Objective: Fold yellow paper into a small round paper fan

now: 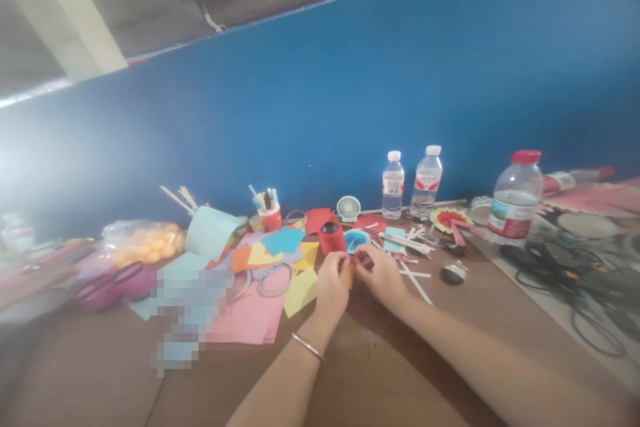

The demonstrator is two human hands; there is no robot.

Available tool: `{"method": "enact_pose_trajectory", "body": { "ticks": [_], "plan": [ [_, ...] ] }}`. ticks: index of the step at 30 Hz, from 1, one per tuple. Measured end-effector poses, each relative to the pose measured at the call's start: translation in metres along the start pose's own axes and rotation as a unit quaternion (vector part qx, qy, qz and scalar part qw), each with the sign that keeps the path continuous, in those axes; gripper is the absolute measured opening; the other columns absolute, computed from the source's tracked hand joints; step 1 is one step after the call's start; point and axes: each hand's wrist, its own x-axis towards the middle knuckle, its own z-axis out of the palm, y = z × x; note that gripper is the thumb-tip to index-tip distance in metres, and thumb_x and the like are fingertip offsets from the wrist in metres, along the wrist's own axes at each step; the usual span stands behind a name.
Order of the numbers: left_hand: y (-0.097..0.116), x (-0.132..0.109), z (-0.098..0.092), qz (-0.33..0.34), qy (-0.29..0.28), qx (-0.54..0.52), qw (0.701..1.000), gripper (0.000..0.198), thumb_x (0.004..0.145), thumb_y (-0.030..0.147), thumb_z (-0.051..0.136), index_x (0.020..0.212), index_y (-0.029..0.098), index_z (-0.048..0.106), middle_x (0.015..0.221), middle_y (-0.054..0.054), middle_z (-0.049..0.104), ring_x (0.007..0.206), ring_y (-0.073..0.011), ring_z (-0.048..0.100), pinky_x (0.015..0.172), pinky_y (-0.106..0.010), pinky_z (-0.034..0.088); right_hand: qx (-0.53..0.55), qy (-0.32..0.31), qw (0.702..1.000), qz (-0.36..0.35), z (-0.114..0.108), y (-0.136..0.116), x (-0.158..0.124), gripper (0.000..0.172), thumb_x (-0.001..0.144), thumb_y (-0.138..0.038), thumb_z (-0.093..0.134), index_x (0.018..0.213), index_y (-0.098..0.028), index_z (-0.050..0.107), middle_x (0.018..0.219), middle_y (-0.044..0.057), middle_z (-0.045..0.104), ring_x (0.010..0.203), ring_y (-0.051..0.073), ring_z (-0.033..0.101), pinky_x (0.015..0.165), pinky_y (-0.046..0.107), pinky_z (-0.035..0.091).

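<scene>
Pinching a yellow paper strip (351,275) between our left hand (333,282) and right hand (384,275), both closed on it, we hold it just above the worktop (375,373), near the red container (331,237), seemingly to steady it from two sides.

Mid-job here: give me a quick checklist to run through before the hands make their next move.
1. Grip: left hand and right hand pinch a small yellow strip between their fingertips: ok.
2. Strip's shape and condition, blurred and mostly covered: cannot tell.
3. Red cylindrical container with a black top stands upright just beyond the left hand, apart from it: ok.
4. Blue pleated paper fan lies right behind the fingertips; touching or not: cannot tell.
5. Long white paper strip lies close beside the right hand and may get brushed: not ok.
</scene>
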Motion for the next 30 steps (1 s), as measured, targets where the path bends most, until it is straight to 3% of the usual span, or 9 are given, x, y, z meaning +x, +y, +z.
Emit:
{"method": "enact_pose_trajectory", "body": {
  "ticks": [12,21,26,30],
  "plan": [
    [-0.0013,0.0047,0.0002,-0.057,-0.062,-0.089,0.992,0.019,0.079,0.031,0.039,0.073,0.017,0.050,0.068,0.000,0.050,0.065,-0.0125,0.046,0.061,-0.022,0.036,-0.035,-0.002,0.998,-0.060,0.0036,0.0063,-0.0023,0.017,0.084,-0.023,0.037,0.084,-0.020,0.054,0.079,0.004,0.058,0.075,0.017,0.054,0.069,0.029,0.042],
    [-0.0030,0.0063,-0.0011,-0.061,-0.044,-0.107,0.991,0.021,0.079,0.032,0.039,0.070,0.016,0.050,0.066,0.001,0.048,0.062,-0.0116,0.043,0.058,-0.022,0.035,-0.046,0.009,0.993,-0.106,0.0011,0.0047,-0.0019,0.014,0.079,-0.020,0.044,0.080,-0.020,0.059,0.082,0.006,0.059,0.080,0.019,0.053,0.073,0.031,0.043],
    [-0.0021,0.0050,-0.0020,-0.064,-0.040,-0.067,0.995,0.020,0.079,0.031,0.039,0.070,0.017,0.050,0.064,0.002,0.048,0.061,-0.0118,0.044,0.057,-0.022,0.034,-0.064,0.010,0.993,-0.098,0.0024,0.0050,-0.0006,0.017,0.080,-0.023,0.044,0.073,-0.020,0.060,0.074,0.005,0.060,0.075,0.019,0.053,0.069,0.029,0.041],
    [0.0013,0.0046,-0.0027,-0.047,-0.025,-0.015,0.998,0.019,0.079,0.029,0.039,0.070,0.018,0.051,0.065,0.001,0.051,0.062,-0.0128,0.047,0.058,-0.023,0.034,-0.081,0.010,0.996,-0.023,0.0043,0.0022,0.0018,0.013,0.074,-0.025,0.048,0.064,-0.020,0.053,0.065,0.002,0.055,0.066,0.017,0.050,0.059,0.027,0.038]
  ]
}}
